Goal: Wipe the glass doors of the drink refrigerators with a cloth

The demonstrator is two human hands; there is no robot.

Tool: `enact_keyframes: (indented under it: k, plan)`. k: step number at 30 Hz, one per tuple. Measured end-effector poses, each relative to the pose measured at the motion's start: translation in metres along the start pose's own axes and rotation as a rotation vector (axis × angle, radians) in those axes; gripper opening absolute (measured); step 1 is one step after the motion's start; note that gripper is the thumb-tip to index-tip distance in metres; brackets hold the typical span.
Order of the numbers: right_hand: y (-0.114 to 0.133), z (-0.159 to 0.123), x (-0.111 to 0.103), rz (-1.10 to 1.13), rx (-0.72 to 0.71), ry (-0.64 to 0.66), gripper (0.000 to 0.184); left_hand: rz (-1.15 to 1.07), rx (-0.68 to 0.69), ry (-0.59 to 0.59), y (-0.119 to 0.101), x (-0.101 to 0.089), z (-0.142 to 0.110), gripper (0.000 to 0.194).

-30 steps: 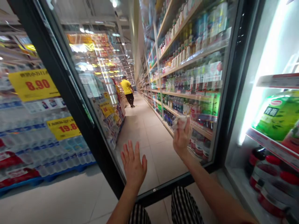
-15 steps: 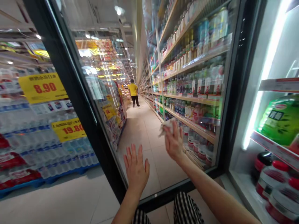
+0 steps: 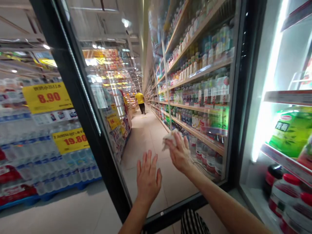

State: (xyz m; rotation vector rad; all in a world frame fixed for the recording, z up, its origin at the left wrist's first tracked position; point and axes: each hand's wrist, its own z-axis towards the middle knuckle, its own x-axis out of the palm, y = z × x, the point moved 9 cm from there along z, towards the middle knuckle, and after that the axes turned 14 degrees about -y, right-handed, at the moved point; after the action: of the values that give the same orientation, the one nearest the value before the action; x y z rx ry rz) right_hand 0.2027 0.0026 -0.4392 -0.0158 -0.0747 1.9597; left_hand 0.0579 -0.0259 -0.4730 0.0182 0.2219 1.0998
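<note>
An open glass cooler door (image 3: 156,81) with a black frame stands in front of me. My left hand (image 3: 148,177) lies flat on the lower glass with its fingers stretched out. My right hand (image 3: 179,152) presses a crumpled white cloth (image 3: 168,137) against the glass a little higher and to the right.
The lit cooler (image 3: 287,136) on the right holds green and red-capped bottles. Stacked water packs with yellow price signs (image 3: 47,97) fill the left. Through the glass, an aisle with drink shelves runs back to a person in a yellow shirt (image 3: 140,101). My striped trousers (image 3: 192,222) show below.
My right hand has slid the cloth leftward and slightly down across the glass. My left hand has stayed flat on the glass; the view has shifted a little.
</note>
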Motion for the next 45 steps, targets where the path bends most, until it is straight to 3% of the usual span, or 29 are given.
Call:
enact_keyframes:
  k: [1,3,5,7,9,11,14,16,18,21,23,25,27,29,31,33,36,38,40,43,45]
  plan:
    - [0.014,-0.004,0.003,0.028,-0.091,0.030,0.045,0.006,0.009,0.004,0.000,0.003,0.007,0.059]
    - [0.005,-0.008,0.000,0.011,-0.111,0.009,0.044,0.039,0.000,0.033,0.003,0.009,0.017,0.056]
    - [-0.048,-0.007,-0.010,-0.081,0.076,-0.080,0.044,0.063,0.002,0.066,0.004,0.014,0.022,0.054]
    - [-0.112,-0.011,-0.026,-0.185,0.366,-0.209,0.045,0.080,0.002,0.082,0.004,0.016,0.021,0.053]
    - [-0.150,-0.020,-0.039,-0.246,0.583,-0.315,0.047,0.099,-0.009,0.082,0.003,0.016,0.019,0.053]
    - [-0.150,-0.023,-0.041,-0.237,0.603,-0.322,0.047,0.113,-0.018,0.086,0.001,0.017,0.017,0.052]
    - [-0.111,-0.022,-0.023,-0.143,0.338,-0.129,0.044,0.117,-0.016,0.084,0.001,0.017,0.016,0.051]
    - [-0.106,-0.026,-0.019,-0.135,0.255,-0.059,0.042,0.116,-0.004,0.085,0.002,0.016,0.016,0.051]
    - [-0.141,-0.029,-0.033,-0.200,0.407,-0.132,0.043,0.115,0.012,0.092,0.002,0.016,0.016,0.051]
    - [-0.213,-0.036,-0.059,-0.280,0.809,-0.352,0.050,0.117,0.012,0.080,0.000,0.016,0.017,0.051]
    - [-0.225,-0.028,-0.061,-0.257,0.870,-0.395,0.050,0.120,-0.003,0.061,-0.001,0.016,0.018,0.052]
    - [-0.197,-0.009,-0.050,-0.206,0.716,-0.328,0.047,0.118,-0.015,0.052,-0.001,0.016,0.018,0.052]
    - [-0.140,0.006,-0.033,-0.144,0.443,-0.203,0.043,0.112,-0.017,0.061,-0.001,0.018,0.017,0.053]
    - [-0.079,0.006,-0.014,-0.055,0.136,-0.033,0.041,0.109,-0.020,0.078,0.000,0.019,0.016,0.052]
    - [-0.049,-0.005,-0.005,-0.004,-0.065,0.079,0.040,0.108,-0.021,0.088,0.002,0.019,0.015,0.052]
    - [-0.070,-0.008,-0.010,-0.059,-0.004,0.040,0.040,0.105,-0.015,0.086,0.002,0.018,0.015,0.053]
    - [-0.141,-0.009,-0.038,-0.237,0.442,-0.253,0.044,0.099,-0.006,0.073,0.000,0.016,0.015,0.054]
    - [-0.148,-0.011,-0.043,-0.265,0.589,-0.364,0.046,0.097,-0.010,0.063,0.000,0.016,0.015,0.055]
    - [-0.112,-0.004,-0.031,-0.205,0.481,-0.290,0.046,0.092,-0.016,0.052,-0.001,0.016,0.016,0.056]
    - [-0.029,-0.007,-0.002,-0.040,0.070,-0.013,0.047,0.080,-0.014,0.049,0.000,0.015,0.016,0.058]
    - [-0.007,-0.019,0.002,0.021,-0.121,0.077,0.047,0.077,-0.010,0.056,0.001,0.015,0.015,0.058]
